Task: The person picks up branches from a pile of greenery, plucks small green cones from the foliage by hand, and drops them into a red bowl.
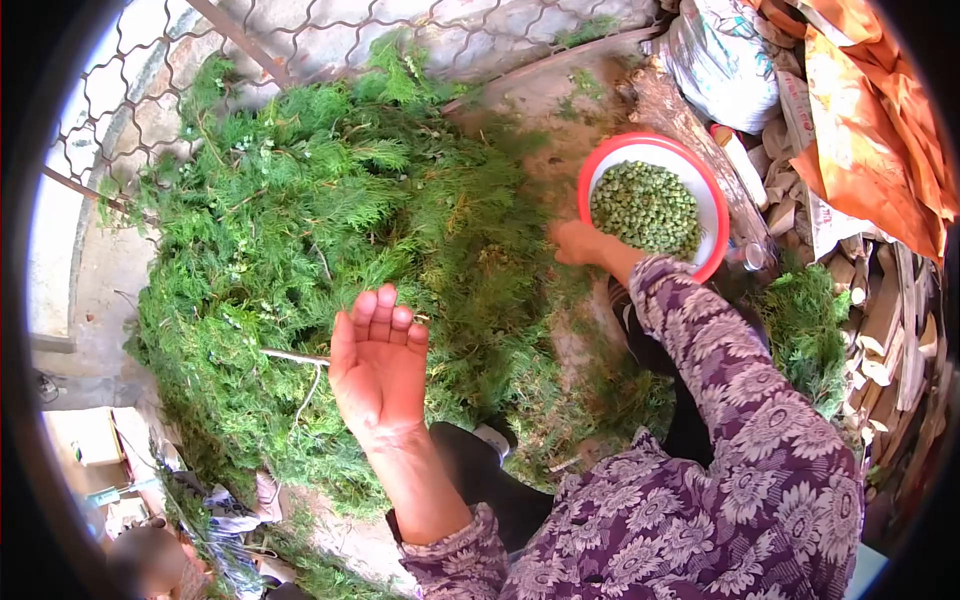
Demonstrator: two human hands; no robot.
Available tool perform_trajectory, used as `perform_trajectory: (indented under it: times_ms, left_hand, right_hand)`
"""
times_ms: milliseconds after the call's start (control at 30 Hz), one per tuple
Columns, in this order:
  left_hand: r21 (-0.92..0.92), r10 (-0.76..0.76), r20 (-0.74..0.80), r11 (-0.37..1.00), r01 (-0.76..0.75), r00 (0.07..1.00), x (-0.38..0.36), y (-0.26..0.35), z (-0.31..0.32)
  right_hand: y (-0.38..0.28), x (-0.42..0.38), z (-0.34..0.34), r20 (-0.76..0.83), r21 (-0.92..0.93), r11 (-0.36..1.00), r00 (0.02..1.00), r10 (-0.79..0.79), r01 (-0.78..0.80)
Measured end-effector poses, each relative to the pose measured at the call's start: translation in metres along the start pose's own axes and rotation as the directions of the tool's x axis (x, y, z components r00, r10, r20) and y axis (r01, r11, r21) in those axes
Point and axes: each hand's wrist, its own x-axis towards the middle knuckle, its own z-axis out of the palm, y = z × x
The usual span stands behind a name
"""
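A big heap of green conifer sprigs (330,230) covers the ground in front of me. My left hand (378,368) is raised over its near edge, palm open, fingers together, holding nothing. A thin bare twig (295,357) sticks out of the heap just left of that hand. My right hand (578,243) reaches to the heap's right edge, beside a red-rimmed white bowl (712,215) filled with small green cones (647,208). Its fingers curl downward, and whatever they may hold is hidden. Both arms wear purple flowered sleeves.
A wire mesh fence (150,80) runs behind the heap. A white plastic bag (725,60), orange cloth (870,130) and stacked wood pieces (890,340) lie at the right. A smaller sprig pile (805,325) sits by my right elbow. Another person (150,560) is at the lower left.
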Motion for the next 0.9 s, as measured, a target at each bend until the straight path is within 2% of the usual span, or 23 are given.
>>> perform_trajectory:
  times_ms: [67, 100, 133, 200, 233, 300, 333, 400, 533, 600, 733, 800, 833, 900]
  left_hand:
    - [-0.007, 0.009, 0.04, 1.0, -0.008, 0.999, -0.002, 0.001, -0.001]
    - [-0.012, 0.009, 0.027, 1.0, -0.009, 1.0, -0.004, 0.002, -0.002]
    - [-0.012, 0.011, 0.025, 1.0, -0.011, 1.0, -0.007, 0.003, -0.002]
    - [0.002, 0.031, 0.033, 1.0, -0.031, 0.999, -0.011, 0.004, -0.004]
    - [0.007, 0.043, 0.03, 0.999, -0.043, 0.999, -0.014, 0.004, -0.003]
    - [0.014, 0.048, 0.024, 0.999, -0.049, 0.999, -0.018, 0.004, -0.003]
    - [0.019, 0.058, 0.021, 0.998, -0.058, 0.998, -0.019, 0.005, -0.003]
    - [0.017, 0.054, 0.012, 0.998, -0.054, 0.998, -0.021, 0.006, -0.006]
    - [0.012, 0.08, -0.052, 0.997, -0.08, 0.995, -0.024, 0.01, -0.006]
    - [0.018, 0.108, -0.06, 0.994, -0.107, 0.992, -0.024, 0.014, -0.007]
    - [0.007, 0.12, -0.066, 0.993, -0.12, 0.991, -0.023, 0.016, -0.01]
    - [0.014, 0.13, -0.069, 0.991, -0.13, 0.989, -0.023, 0.02, -0.012]
    - [0.014, 0.146, -0.063, 0.989, -0.145, 0.987, -0.022, 0.023, -0.013]
    - [0.022, 0.172, -0.048, 0.985, -0.171, 0.984, -0.023, 0.031, -0.017]
  right_hand:
    - [0.007, 0.003, 0.027, 0.02, 0.032, 0.995, 0.996, 0.09, -0.091]
    - [0.009, 0.002, 0.032, 0.086, 0.02, 0.994, 0.991, 0.101, -0.104]
    - [0.009, 0.0, 0.038, 0.087, 0.02, 0.995, 0.991, 0.099, -0.101]
    - [0.012, -0.003, 0.055, 0.118, 0.056, 0.971, 0.967, 0.226, -0.233]
    - [0.014, -0.004, 0.063, 0.122, 0.059, 0.97, 0.966, 0.227, -0.235]
    - [0.018, -0.003, 0.079, 0.033, 0.098, 0.957, 0.962, 0.27, -0.272]
    - [0.02, 0.0, 0.086, 0.039, 0.103, 0.957, 0.962, 0.269, -0.272]
    - [0.021, 0.005, 0.093, 0.005, 0.154, 0.907, 0.918, 0.396, -0.392]
    - [0.031, 0.03, 0.101, 0.016, 0.041, 0.932, 0.933, 0.36, -0.36]
    - [0.027, 0.039, 0.093, 0.078, -0.108, 0.954, 0.954, 0.29, -0.281]
    - [0.04, 0.055, 0.127, 0.129, -0.009, 0.942, 0.933, 0.335, -0.337]
    - [0.039, 0.055, 0.133, 0.017, -0.101, 0.949, 0.953, 0.301, -0.298]
    - [0.04, 0.054, 0.134, 0.023, -0.097, 0.953, 0.956, 0.292, -0.289]
    - [0.036, 0.049, 0.12, 0.14, -0.117, 0.968, 0.962, 0.236, -0.22]
